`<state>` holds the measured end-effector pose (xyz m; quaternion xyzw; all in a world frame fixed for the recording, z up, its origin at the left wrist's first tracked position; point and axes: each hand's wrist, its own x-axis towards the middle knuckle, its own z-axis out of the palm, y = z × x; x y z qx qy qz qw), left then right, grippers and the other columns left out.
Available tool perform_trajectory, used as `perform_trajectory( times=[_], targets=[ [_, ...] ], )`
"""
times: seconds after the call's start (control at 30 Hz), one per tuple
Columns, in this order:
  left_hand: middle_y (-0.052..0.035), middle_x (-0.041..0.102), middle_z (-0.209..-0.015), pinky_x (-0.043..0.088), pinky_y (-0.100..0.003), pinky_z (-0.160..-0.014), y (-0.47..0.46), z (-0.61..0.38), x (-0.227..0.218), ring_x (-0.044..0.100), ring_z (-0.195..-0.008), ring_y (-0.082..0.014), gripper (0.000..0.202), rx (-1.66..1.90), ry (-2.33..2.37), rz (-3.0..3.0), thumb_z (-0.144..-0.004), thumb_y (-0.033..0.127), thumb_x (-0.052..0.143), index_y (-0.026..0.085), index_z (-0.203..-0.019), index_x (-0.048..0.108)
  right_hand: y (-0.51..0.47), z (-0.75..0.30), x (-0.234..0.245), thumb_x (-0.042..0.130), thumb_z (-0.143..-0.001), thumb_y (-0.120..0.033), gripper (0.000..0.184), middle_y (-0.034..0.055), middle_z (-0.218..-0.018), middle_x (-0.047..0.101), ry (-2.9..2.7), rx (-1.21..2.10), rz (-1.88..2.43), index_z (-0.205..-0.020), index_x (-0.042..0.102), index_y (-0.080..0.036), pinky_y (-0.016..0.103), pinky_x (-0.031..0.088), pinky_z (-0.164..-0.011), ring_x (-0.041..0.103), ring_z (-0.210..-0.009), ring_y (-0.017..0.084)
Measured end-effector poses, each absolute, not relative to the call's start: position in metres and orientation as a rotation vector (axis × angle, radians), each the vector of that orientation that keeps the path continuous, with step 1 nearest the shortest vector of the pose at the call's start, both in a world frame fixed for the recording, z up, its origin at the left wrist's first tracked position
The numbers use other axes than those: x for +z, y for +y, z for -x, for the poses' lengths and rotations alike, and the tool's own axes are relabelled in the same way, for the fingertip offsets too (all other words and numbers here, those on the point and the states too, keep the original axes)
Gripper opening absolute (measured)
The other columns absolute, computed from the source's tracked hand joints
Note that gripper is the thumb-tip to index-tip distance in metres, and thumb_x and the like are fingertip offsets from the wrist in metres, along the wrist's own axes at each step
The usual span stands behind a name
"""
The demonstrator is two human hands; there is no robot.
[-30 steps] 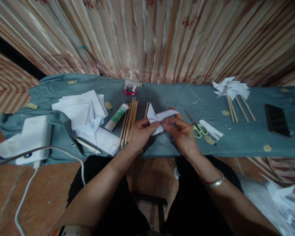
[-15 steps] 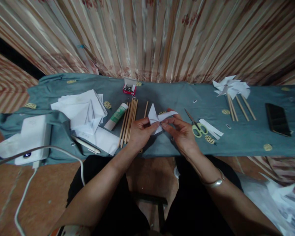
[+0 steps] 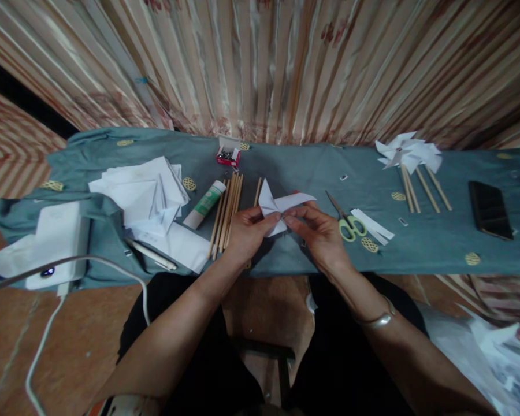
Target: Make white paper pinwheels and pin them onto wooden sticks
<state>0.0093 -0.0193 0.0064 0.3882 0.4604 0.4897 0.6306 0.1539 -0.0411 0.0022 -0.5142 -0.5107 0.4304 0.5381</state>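
A folded white paper pinwheel head (image 3: 277,206) is held over the front middle of the blue-grey cloth (image 3: 286,167). My left hand (image 3: 247,231) pinches its centre from the left, and my right hand (image 3: 318,231) pinches the same spot from the right, fingertips almost touching. A bundle of thin wooden sticks (image 3: 226,211) lies just left of my left hand, with a single stick (image 3: 257,192) behind the paper. Green-handled scissors (image 3: 346,222) lie right of my right hand.
A glue stick (image 3: 205,205) and a stack of white paper (image 3: 143,193) lie at left, a small red box of pins (image 3: 227,153) at the back. Finished pinwheels (image 3: 409,159) and a black phone (image 3: 487,209) lie at right. A white device (image 3: 56,240) with a cable sits far left.
The hands and the paper have barely shifted; the paper's upper flaps have tilted a little. Nothing was picked up or put down.
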Motion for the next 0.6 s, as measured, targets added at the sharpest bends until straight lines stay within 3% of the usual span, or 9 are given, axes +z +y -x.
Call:
perform_trajectory(
  times=[0.6],
  targets=[
    [0.0000,0.071,-0.068,0.047,-0.024,-0.062,-0.0185,-0.0104,0.0042,0.059,-0.062,-0.0125,0.017,1.125,1.047,-0.925,-0.061,0.030,0.077,0.016,-0.072,0.075,-0.0411,-0.1497,0.0010,0.076,-0.073,-0.043,0.018,0.0027,-0.107,0.065,-1.168,1.016,1.251,-0.072,0.070,-0.026,0.043,0.037,-0.110,0.057,-0.117,0.024]
  ],
)
